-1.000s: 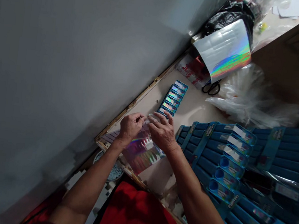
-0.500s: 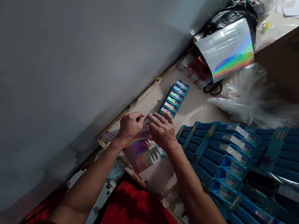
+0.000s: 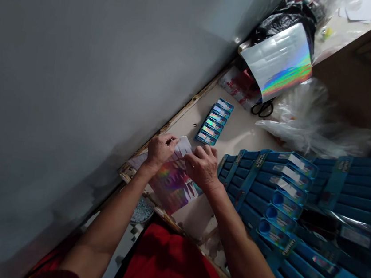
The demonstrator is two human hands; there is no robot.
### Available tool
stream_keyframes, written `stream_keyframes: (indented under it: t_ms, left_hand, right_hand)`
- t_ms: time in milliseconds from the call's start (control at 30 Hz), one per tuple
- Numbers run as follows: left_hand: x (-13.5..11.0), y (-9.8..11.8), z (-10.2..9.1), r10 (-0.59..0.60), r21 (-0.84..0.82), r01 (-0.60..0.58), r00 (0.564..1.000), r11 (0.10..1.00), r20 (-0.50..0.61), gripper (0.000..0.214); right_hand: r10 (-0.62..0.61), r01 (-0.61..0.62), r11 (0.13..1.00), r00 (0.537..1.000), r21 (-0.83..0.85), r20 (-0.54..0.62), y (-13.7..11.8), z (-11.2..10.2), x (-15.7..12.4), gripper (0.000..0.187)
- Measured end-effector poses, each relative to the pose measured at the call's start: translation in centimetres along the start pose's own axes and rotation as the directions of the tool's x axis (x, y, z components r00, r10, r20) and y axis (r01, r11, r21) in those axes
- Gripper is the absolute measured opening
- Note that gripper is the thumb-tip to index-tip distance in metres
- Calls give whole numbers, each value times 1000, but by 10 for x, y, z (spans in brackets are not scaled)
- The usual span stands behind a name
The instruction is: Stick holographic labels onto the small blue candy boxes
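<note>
A shiny rainbow-coloured sticker sheet, cut into strips along part of it, lies over the near end of the table. My left hand is closed in a pinch at its upper left edge. Opposite, my right hand has its fingers curled on the sheet's upper right side. Between the hands the pale, slit end of the sheet stands up a little. Just beyond my right hand is a row of small blue boxes with silvery strips on their ends.
Stacked blue boxes fill the right side, some ends bearing white strips, others showing round holes. Farther back are black-handled scissors, a curved silver sheet, clear plastic and a black bag. A grey wall borders the left.
My right hand has gone from fingers stretched over the sheet to curled fingers, slightly lower. The hands are farther apart, and the sheet's pale end now shows between them.
</note>
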State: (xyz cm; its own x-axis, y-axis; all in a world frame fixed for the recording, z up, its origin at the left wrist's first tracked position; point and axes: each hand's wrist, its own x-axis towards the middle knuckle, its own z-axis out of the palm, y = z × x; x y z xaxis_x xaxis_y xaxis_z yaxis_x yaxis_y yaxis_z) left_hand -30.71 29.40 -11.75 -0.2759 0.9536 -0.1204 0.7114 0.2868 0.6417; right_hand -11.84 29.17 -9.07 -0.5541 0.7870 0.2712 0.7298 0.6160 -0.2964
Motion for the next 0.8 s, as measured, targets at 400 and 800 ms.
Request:
stream_keyframes:
  t_ms: [400, 800]
  left_hand:
    - [-31, 14, -10, -15, -708, 318, 917, 631, 399, 63]
    - [-96, 90, -37, 73, -635, 516, 740, 575, 668, 32]
  right_hand:
    - [774, -663, -6, 471, 748, 424, -50, -94, -33, 29]
    - [867, -660, -78, 324, 747, 378, -79, -171, -87, 30]
